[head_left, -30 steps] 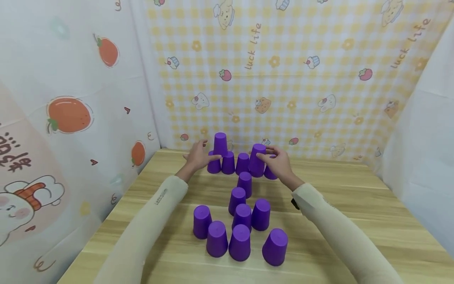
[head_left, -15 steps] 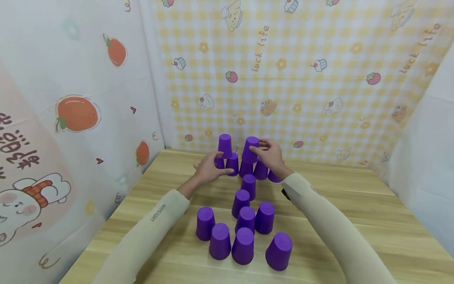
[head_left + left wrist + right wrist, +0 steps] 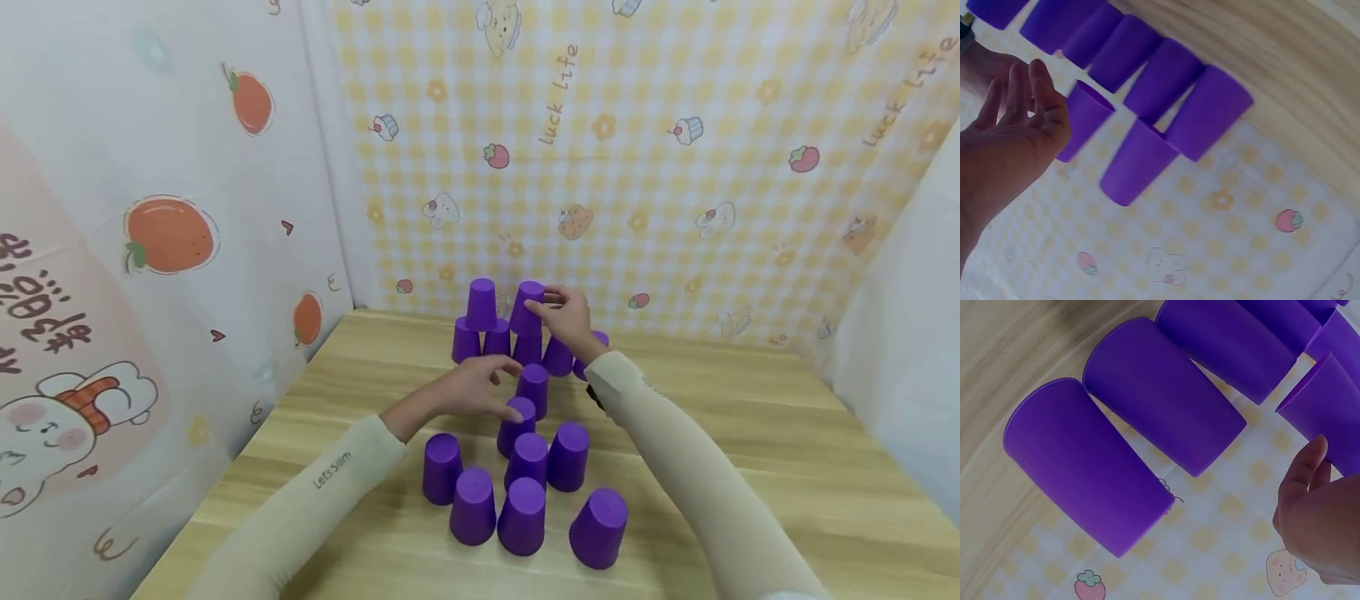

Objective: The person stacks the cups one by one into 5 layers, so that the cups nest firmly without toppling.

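In the head view, my right hand (image 3: 566,319) pinches an upside-down purple cup (image 3: 527,307) between thumb and fingers. Its rim is at the top of the back row's middle cup (image 3: 527,346); I cannot tell whether they touch. Just left of it, another purple cup (image 3: 482,305) stands on the two leftmost cups of that row. My left hand (image 3: 472,387) hovers with loosely bent fingers near a column of cups, its thumb by the top of one cup (image 3: 516,433). The left wrist view shows this hand (image 3: 1016,128) holding nothing, the pinched cup (image 3: 1085,119) beyond it.
Several more upside-down cups stand nearer on the wooden table (image 3: 360,358), including a front cup (image 3: 522,517), one set apart at right (image 3: 599,529) and one at left (image 3: 442,468). A checked cloth (image 3: 645,167) hangs behind; a white printed cloth (image 3: 247,175) hangs left.
My right hand has carried its cup up and left, beside the raised cup. My left hand has drawn away from the raised cup, coming nearer and to the right, over the middle cups.
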Demonstrator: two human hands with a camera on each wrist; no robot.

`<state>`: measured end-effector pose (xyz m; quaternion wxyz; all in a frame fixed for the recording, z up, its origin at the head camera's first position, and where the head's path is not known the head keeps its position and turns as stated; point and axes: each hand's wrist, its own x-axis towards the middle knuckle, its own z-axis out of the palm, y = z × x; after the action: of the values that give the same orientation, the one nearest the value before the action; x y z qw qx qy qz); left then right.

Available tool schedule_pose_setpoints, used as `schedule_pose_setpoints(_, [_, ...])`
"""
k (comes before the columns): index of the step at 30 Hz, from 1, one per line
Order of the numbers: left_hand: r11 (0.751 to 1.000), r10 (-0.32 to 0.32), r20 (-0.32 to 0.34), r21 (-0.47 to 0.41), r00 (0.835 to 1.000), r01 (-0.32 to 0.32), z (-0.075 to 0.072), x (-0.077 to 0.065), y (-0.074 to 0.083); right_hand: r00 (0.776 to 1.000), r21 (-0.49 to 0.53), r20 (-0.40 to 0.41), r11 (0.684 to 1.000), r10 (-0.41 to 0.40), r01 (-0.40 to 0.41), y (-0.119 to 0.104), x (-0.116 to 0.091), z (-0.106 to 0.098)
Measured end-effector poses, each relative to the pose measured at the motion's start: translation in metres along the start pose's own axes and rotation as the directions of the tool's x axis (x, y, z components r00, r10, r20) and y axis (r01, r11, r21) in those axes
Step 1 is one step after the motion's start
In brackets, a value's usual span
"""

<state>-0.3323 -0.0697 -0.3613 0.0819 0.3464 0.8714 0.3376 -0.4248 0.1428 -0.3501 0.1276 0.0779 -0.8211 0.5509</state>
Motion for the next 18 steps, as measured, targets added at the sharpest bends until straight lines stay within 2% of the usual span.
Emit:
schedule_pose_setpoints(4, [0.997, 0.039, 0.059, 0.064, 0.997, -0.043, 0.012, 0.0, 0.007, 1.0, -0.011, 0.019, 1.0, -0.006, 0.007, 0.003, -0.003, 0.004])
schedule_pose_setpoints(8, [0.989, 0.064, 0.095, 0.124, 0.993, -0.076, 0.018, 0.001, 0.008, 0.999, -0.023, 0.034, 1.0, -0.017, 0.018, 0.006, -0.003, 0.006])
schedule_pose_setpoints(13, [0.983, 0.095, 0.103, 0.148, 0.99, -0.11, 0.017, 0.002, 0.007, 0.999, -0.012, 0.044, 1.0, -0.018, 0.018, 0.005, -0.001, 0.008])
schedule_pose_setpoints(18, [0.985, 0.083, 0.105, 0.142, 0.991, -0.098, 0.012, 0.002, 0.007, 0.998, -0.006, 0.062, 0.999, -0.034, 0.035, 0.002, 0.003, 0.013])
